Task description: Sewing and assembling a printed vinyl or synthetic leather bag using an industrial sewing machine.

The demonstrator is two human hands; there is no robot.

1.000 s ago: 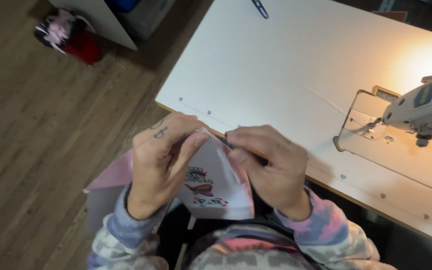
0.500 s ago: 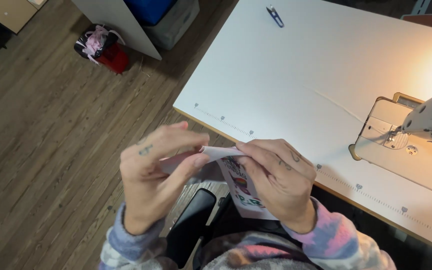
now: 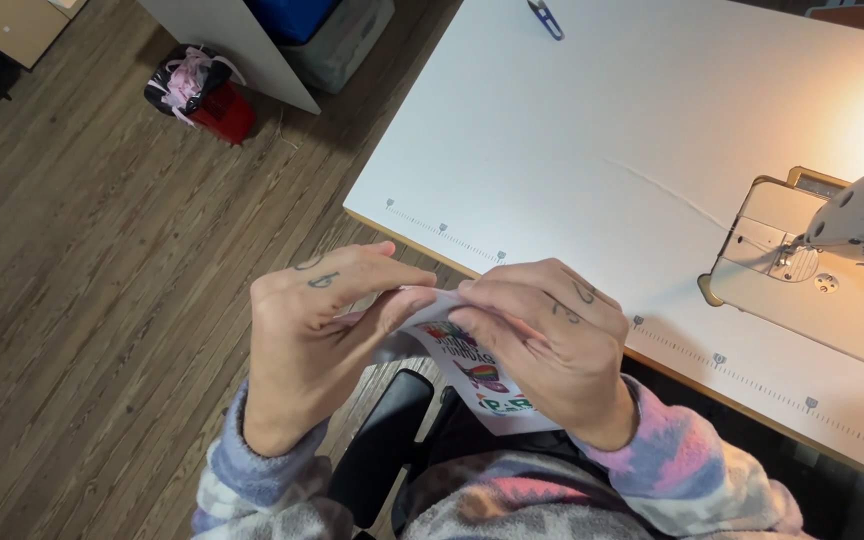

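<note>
Both hands pinch one small piece of white cloth (image 3: pixel 482 385) with a colourful print, held in the air over the lap, just short of the table (image 3: pixel 592 150) edge. The left hand (image 3: pixel 317 345) closes thumb against fingers on the cloth's top edge, and the right hand (image 3: pixel 552 345) pinches the same edge right beside it, fingertips nearly meeting. The hold is only on that thin edge — the rest hangs loose below the fingers, so a slackened pinch could probably let the fold slip or the cloth drop toward the chair (image 3: pixel 382 450). Beyond the grip, to the right, the sewing machine (image 3: pixel 857 225) sits on the table. Far past the left hand, on the floor (image 3: pixel 82 280), a red bin (image 3: pixel 220 112) holds a dark bag with pinkish scraps (contents hard to tell), and a grey tub (image 3: pixel 337 50) stands near it — its inside is not visible.
</note>
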